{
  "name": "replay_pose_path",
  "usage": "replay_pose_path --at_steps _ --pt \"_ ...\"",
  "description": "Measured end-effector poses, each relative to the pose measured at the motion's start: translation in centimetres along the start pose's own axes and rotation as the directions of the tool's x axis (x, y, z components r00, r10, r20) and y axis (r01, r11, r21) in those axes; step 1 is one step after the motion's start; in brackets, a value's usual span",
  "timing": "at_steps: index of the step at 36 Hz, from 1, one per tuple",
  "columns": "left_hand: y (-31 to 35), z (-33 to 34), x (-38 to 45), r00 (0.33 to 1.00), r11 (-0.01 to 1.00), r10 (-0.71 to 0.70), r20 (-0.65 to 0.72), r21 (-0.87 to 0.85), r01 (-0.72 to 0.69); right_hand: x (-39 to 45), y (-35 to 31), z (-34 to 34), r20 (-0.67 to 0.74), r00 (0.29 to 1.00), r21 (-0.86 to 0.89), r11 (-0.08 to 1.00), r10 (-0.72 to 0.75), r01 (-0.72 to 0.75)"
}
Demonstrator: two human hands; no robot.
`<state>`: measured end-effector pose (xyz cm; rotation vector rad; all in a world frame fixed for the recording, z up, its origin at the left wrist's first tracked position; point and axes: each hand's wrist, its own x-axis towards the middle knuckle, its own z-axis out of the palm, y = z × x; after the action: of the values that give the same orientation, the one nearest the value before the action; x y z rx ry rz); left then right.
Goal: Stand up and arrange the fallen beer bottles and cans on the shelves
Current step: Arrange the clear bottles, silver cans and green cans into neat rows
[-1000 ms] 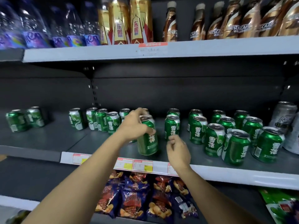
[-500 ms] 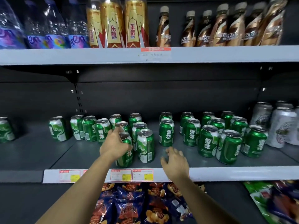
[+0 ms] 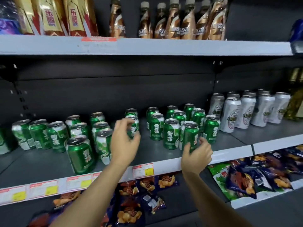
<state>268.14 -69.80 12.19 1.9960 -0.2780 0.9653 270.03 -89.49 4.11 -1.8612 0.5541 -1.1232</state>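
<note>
Several green beer cans stand upright on the grey middle shelf [image 3: 164,154]. My left hand [image 3: 124,143] curls round one green can [image 3: 134,128] in the middle of the shelf, thumb on its left side and fingers on its right. My right hand [image 3: 196,154] wraps round the base of the front green can [image 3: 190,135] in the right cluster. Another green can [image 3: 81,154] stands alone near the front edge at the left. Silver beer cans [image 3: 237,110] stand in a group further right.
The upper shelf [image 3: 147,46] carries brown coffee bottles [image 3: 180,22] and gold-red bottles [image 3: 49,17]. Snack bags [image 3: 134,197] lie on the shelf below, with more bags [image 3: 242,177] at the right. Price tags [image 3: 142,170] line the shelf edge.
The view has shifted right. My left hand left the front-left can and moved right to a middle can. My right hand rose from the shelf edge onto a front can.
</note>
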Motion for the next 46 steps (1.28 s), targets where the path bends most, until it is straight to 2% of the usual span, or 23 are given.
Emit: replay_pose_path --at_steps 3,7,13,18,22,26,34,39,43,46 --pt "0.4 5.2 -0.6 0.97 0.981 -0.167 0.178 -0.067 0.181 2.0 1.8 -0.7 0.109 0.994 -0.054 0.998 -0.011 0.017" --pt "0.9 10.8 -1.1 0.874 0.916 -0.347 0.339 -0.078 0.394 4.3 3.4 -0.8 0.309 0.948 -0.086 0.99 -0.08 0.111" --pt "1.3 15.4 -0.8 0.804 0.84 -0.467 0.366 -0.101 0.534 6.8 3.8 -0.4 0.503 0.843 0.017 0.977 -0.193 0.213" --pt "0.3 16.7 -1.0 0.782 0.828 -0.528 0.33 -0.001 0.56 7.0 4.2 -0.1 0.589 0.791 0.012 0.981 -0.163 0.193" --pt "0.6 15.8 -1.3 0.805 0.834 -0.548 0.226 0.082 0.545 7.2 4.3 0.1 0.604 0.789 -0.027 0.987 -0.109 0.157" --pt "0.0 13.6 -1.6 0.797 0.808 -0.59 0.133 0.098 0.582 7.3 3.9 0.3 0.602 0.796 -0.068 0.989 -0.063 0.13" --pt "-2.7 8.7 -1.0 0.79 0.785 -0.613 0.013 0.132 0.606 8.2 1.6 0.6 0.559 0.827 -0.144 0.976 -0.058 0.166" --pt "-3.9 7.8 -1.4 0.791 0.783 -0.611 -0.006 0.138 0.606 8.6 1.1 1.3 0.538 0.841 -0.217 0.957 -0.047 0.192" --pt "-4.3 8.1 -1.8 0.817 0.811 -0.575 0.03 0.153 0.565 8.5 1.6 1.9 0.514 0.857 -0.203 0.969 -0.015 0.139" --pt "-4.5 8.4 -1.9 0.822 0.814 -0.568 0.04 0.169 0.555 8.7 2.1 2.0 0.545 0.839 -0.168 0.979 -0.008 0.119"
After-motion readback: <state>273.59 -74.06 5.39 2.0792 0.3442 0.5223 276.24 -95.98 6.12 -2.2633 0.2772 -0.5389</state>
